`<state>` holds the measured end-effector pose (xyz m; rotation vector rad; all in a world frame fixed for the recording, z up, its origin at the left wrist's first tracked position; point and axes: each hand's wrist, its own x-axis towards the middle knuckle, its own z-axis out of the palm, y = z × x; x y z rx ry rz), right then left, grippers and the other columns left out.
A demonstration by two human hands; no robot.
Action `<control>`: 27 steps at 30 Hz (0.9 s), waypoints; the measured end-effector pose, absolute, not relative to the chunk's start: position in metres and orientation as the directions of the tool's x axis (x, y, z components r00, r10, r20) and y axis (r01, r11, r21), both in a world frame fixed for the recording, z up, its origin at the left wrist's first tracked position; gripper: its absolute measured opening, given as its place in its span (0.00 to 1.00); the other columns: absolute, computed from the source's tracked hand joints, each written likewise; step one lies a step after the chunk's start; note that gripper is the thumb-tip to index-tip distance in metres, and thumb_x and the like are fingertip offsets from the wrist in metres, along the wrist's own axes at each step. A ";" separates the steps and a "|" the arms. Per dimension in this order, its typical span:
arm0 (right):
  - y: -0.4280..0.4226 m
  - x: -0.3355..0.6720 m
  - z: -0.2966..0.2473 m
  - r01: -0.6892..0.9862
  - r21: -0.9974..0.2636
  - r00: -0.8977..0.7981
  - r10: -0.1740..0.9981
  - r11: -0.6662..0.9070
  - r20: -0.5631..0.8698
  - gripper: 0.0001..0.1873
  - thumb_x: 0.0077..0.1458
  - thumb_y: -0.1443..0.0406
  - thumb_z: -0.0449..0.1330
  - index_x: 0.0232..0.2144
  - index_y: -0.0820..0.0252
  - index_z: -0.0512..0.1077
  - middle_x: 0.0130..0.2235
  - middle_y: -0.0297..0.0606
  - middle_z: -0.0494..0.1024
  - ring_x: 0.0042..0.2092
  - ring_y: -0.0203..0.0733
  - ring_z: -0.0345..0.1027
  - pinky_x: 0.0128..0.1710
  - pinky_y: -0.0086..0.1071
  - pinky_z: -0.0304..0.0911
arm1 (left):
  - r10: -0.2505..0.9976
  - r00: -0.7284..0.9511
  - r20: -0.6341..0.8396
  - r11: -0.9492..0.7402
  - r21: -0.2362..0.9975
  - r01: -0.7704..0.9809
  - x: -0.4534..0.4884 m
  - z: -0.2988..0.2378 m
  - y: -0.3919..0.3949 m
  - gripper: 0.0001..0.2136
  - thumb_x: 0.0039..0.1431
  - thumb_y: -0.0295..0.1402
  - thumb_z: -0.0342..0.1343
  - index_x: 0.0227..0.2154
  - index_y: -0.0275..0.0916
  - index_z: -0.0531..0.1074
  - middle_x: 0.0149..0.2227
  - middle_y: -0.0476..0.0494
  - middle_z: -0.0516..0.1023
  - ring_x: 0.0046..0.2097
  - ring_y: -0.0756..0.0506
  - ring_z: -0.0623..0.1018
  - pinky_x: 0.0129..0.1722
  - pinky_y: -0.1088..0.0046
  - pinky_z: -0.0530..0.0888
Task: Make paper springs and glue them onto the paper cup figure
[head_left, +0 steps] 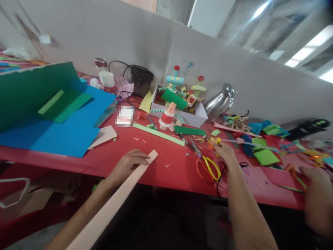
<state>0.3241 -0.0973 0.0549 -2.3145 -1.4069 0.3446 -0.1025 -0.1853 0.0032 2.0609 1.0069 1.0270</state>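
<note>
My left hand (132,161) is closed on a long pale peach paper strip (117,196), near its far end; the strip runs back along the forearm toward me. My right hand (224,151) reaches over the table, its fingers around a small yellow glue gun (214,141) with a pale stick trailing to the right. Scissors with red and yellow handles (206,166) lie left of that hand. A light green paper strip (160,134) and a dark green strip (189,131) lie beyond. A red-and-white paper cup figure (167,118) stands behind them.
A box (191,116) holds more paper figures, beside a silver jug (220,100). Blue board (75,139) covers the table's left. Paper scraps (266,157) and sticks clutter the right, where another person's hand (316,177) is blurred. A grey partition (145,38) stands behind.
</note>
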 end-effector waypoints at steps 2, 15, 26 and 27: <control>-0.102 0.309 0.059 0.821 -0.425 0.468 0.876 -0.382 0.117 0.13 0.53 0.62 0.58 0.35 0.68 0.75 0.42 0.61 0.78 0.51 0.61 0.69 0.47 0.46 0.61 | 0.851 0.356 0.386 -0.456 0.879 0.138 -0.099 0.007 -0.179 0.09 0.56 0.39 0.58 0.31 0.42 0.81 0.43 0.37 0.80 0.44 0.40 0.77 0.45 0.65 0.71; -0.131 0.135 0.094 0.515 -0.840 -0.594 0.778 0.171 -0.206 0.16 0.58 0.56 0.56 0.35 0.57 0.81 0.40 0.36 0.83 0.44 0.45 0.75 0.45 0.33 0.66 | 0.924 0.382 0.002 0.258 0.733 -0.629 -0.057 0.033 -0.152 0.08 0.52 0.23 0.50 0.20 0.36 0.68 0.21 0.48 0.61 0.25 0.49 0.65 0.30 0.73 0.67; -0.075 0.167 0.053 0.956 -0.100 -0.277 0.961 0.276 0.004 0.14 0.54 0.76 0.54 0.38 0.66 0.77 0.41 0.53 0.80 0.46 0.50 0.71 0.49 0.40 0.58 | 0.977 0.118 -0.179 0.199 0.552 -0.810 -0.107 0.032 -0.191 0.26 0.51 0.23 0.52 0.56 0.35 0.67 0.33 0.45 0.73 0.35 0.50 0.74 0.38 0.75 0.75; -0.075 0.168 0.052 0.953 -0.105 -0.285 0.958 0.284 0.007 0.13 0.53 0.76 0.55 0.38 0.65 0.77 0.41 0.52 0.80 0.45 0.50 0.71 0.48 0.39 0.59 | 0.975 0.074 -0.210 0.184 0.575 -0.797 -0.108 0.031 -0.193 0.24 0.54 0.24 0.53 0.56 0.37 0.67 0.32 0.47 0.74 0.34 0.51 0.74 0.39 0.76 0.75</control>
